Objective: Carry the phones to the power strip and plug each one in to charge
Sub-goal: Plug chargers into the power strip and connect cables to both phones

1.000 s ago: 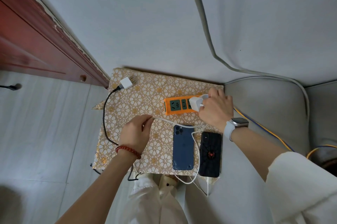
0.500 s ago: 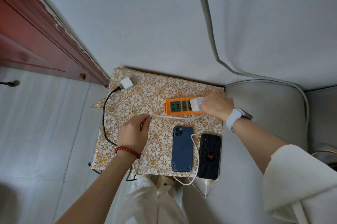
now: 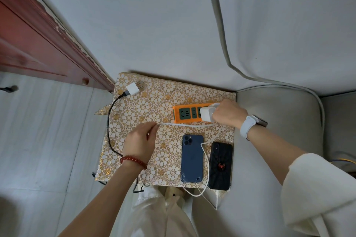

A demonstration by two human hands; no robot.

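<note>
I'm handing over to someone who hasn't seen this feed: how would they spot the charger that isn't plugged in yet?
Start at the gold floral tabletop beside the red wooden door. In its far left corner lies the loose white charger, prongs bare, on a black braided cable. The other white charger sits at the orange power strip under the right hand.

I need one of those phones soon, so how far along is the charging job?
Done: both phones, the blue phone and black phone, lie face down by the power strip. In hand: the right hand presses a white charger at the strip while the left hand holds its white cable. Left: the second charger lies unplugged at the far corner. Whether either phone is connected is unclear.
</note>
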